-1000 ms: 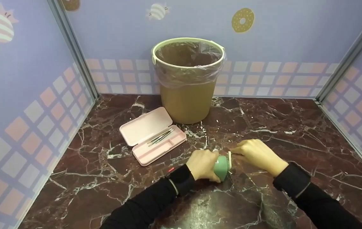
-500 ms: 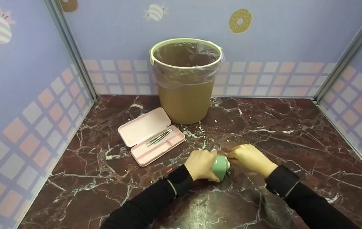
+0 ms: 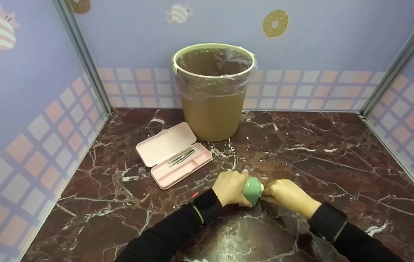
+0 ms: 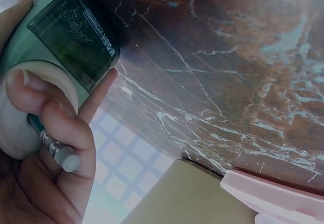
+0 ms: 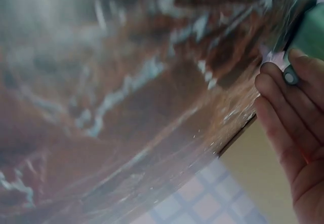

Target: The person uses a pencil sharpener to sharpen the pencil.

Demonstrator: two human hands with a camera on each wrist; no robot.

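My left hand grips a green crank pencil sharpener, which lies low over the marble table. Shavings show behind its dark clear window in the left wrist view. A pencil with a metal ferrule and pale eraser sticks out of the sharpener's cream front, with the left fingers curled around it. On the other side, my right hand pinches the grey crank knob between thumb and fingers. Most of the crank arm is hidden behind that hand in the head view.
An open pink pencil case holding several pencils lies left of the hands. Behind it stands a tan, bag-lined trash bin. Small pale crumbs dot the table around the bin's foot. Patterned walls enclose the back and sides.
My right hand has swung down and nearer on the crank, from beside the sharpener's top to its lower side. The left hand and sharpener have stayed put.
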